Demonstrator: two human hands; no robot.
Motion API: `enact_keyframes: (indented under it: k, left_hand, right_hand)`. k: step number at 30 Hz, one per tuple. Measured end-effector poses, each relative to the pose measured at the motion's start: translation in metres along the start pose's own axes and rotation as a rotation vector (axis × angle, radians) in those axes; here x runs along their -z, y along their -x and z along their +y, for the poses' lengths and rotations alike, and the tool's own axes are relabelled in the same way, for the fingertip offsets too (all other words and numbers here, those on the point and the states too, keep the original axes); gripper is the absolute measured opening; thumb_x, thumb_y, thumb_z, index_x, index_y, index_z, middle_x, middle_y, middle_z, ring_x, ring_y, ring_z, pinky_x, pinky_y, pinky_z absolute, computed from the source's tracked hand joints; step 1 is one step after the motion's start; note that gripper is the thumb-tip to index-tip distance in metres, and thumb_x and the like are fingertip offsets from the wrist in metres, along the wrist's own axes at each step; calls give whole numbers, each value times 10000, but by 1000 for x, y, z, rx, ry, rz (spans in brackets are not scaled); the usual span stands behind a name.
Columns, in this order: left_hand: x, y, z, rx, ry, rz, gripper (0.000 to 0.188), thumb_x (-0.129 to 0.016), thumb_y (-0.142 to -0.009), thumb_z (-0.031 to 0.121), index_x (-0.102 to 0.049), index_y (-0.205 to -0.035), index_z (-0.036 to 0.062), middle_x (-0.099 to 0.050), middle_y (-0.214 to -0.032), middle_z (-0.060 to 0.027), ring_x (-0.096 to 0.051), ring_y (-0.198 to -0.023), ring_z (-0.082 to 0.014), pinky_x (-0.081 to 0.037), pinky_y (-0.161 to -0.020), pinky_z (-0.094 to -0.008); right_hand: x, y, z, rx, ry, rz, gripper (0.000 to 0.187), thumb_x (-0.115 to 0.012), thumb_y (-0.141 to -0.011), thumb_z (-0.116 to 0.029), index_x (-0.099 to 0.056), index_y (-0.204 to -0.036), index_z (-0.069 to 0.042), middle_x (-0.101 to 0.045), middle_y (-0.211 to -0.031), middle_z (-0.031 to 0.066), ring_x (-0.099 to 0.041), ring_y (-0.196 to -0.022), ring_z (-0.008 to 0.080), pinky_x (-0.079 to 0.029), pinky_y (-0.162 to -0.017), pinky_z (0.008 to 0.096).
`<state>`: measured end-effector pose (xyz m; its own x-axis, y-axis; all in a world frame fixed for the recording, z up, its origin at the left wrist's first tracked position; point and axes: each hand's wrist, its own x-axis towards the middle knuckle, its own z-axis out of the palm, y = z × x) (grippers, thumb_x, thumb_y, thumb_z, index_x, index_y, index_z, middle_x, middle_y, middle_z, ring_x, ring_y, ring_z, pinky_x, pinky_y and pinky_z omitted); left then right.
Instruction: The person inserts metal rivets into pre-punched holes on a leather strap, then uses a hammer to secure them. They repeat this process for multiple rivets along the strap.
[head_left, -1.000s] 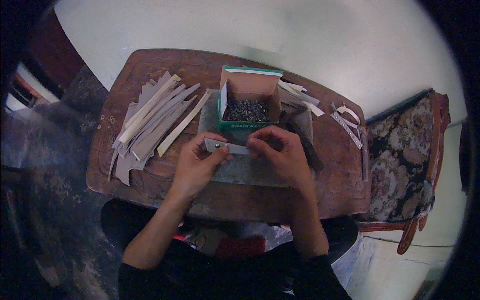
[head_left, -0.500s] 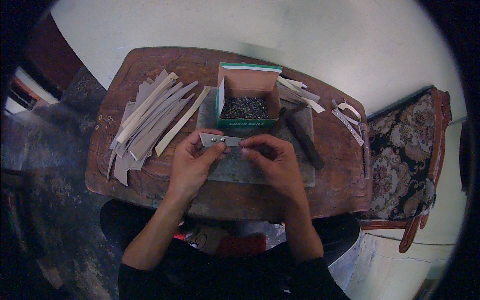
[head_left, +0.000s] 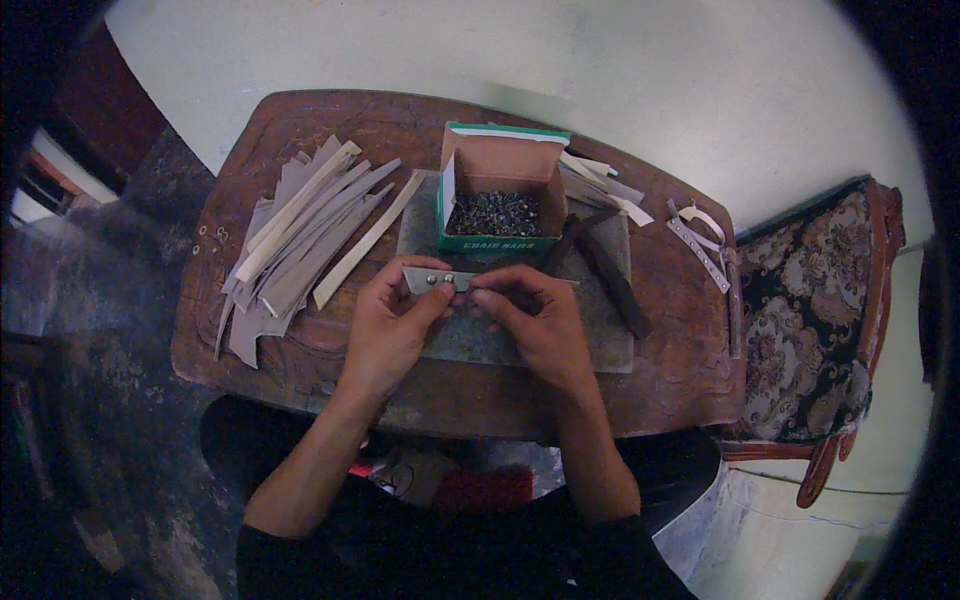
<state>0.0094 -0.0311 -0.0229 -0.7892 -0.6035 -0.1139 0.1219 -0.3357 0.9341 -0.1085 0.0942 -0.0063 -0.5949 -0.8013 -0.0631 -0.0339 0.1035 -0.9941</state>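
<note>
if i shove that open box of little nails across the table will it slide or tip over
The open box would probably slide: it looks low and wide, and the heap of small nails sits at its bottom, likely weighing it down. Its raised lid flap seems thin card, so pushing there may only bend it. A sharp shove might jolt nails out.

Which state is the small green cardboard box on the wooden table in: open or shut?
Open. The small green cardboard box has its lid flap standing up at the back, and small dark metal nails show inside it.
</note>
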Motion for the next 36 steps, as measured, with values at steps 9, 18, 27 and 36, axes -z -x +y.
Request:
enact_keyframes:
  k: [9,18,27,36]
  left_hand:
    - [0,2,1,33,-26,7,157,-606,-872,12,-578,-1026,21,-631,-898,-46,-595,-791,-88,-497,-702,-221]
    - [-2,1,1,17,-35,11,155,-599,-878,16,-575,-1030,4,-634,-899,-56,-602,-785,-95,-503,-704,-225]
    - [-1,1,-2,3,-36,22,138,-598,-881,21,-578,-1016,1,-634,-889,-54,-604,-773,-93,-506,-700,-226]
    - [0,2,0,7,-65,23,124,-586,-886,25,-586,-1010,16,-626,-878,-38,-588,-764,-79,-486,-676,-210]
  right_hand:
    - [-3,0,0,-26,7,5,178,-654,-850,-129,-657,-975,-2,-681,-855,57,-613,-805,102,-481,-726,253]
    - [-5,-1,2,6,0,15,179,-659,-845,-129,-656,-974,-5,-681,-854,63,-618,-797,107,-483,-737,259]
    - [-6,-2,3,2,-6,15,168,-655,-846,-112,-649,-971,0,-681,-864,70,-625,-819,113,-489,-761,262]
    - [-10,-3,-4,15,71,94,251,-704,-804,-141,-649,-1008,-4,-692,-863,91,-649,-808,145,-503,-749,281]
